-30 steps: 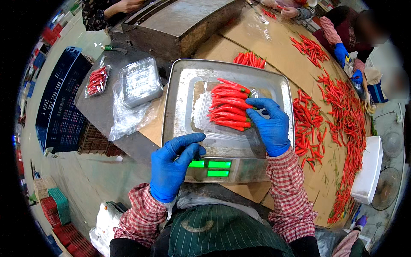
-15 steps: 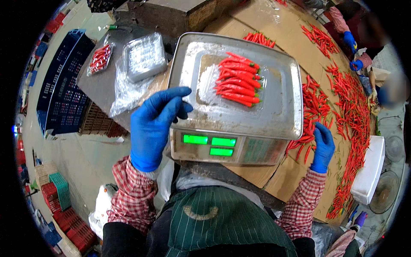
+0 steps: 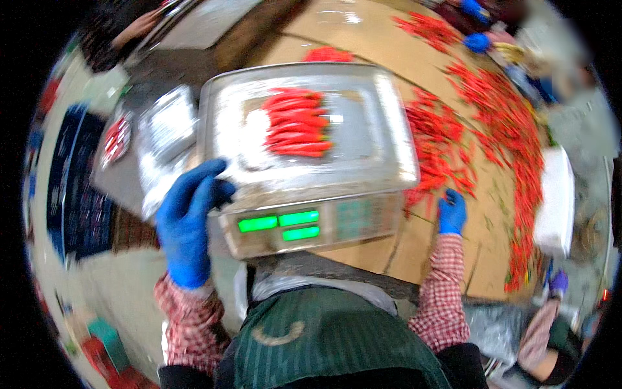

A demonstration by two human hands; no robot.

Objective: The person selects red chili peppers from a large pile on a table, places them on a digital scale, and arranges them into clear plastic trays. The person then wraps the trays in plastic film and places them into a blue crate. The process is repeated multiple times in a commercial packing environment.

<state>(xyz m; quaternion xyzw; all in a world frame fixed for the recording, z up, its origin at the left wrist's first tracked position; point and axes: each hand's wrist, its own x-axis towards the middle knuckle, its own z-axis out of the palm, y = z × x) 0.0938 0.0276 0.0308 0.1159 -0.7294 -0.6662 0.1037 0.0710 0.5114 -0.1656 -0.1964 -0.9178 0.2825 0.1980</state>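
A bench scale [image 3: 369, 175] with a metal pan and lit green displays stands before me. On its pan lies a row of red chili peppers [image 3: 297, 123]; a clear tray under them is hard to make out through the blur. My left hand [image 3: 188, 223], in a blue glove, is at the pan's near left corner, fingers bent but apart, holding nothing visible. My right hand [image 3: 452, 214], also blue-gloved, is over the cardboard right of the scale, at the edge of a heap of loose chilies [image 3: 431, 146]. Its fingers are curled in; what they hold, if anything, is hidden.
A stack of clear trays [image 3: 168, 123] and a packed tray of chilies [image 3: 117, 137] lie left of the scale. Dark blue crates [image 3: 81, 185] stand on the floor beyond. More chilies spread along the cardboard [image 3: 369, 26]. A white box [image 3: 554, 201] is at right. Other people work at the far side.
The view has turned, so the scale appears further left. My right hand's fingers have curled in beside the chili heap. My left hand stays by the pan corner. Another person's hand shows at far left.
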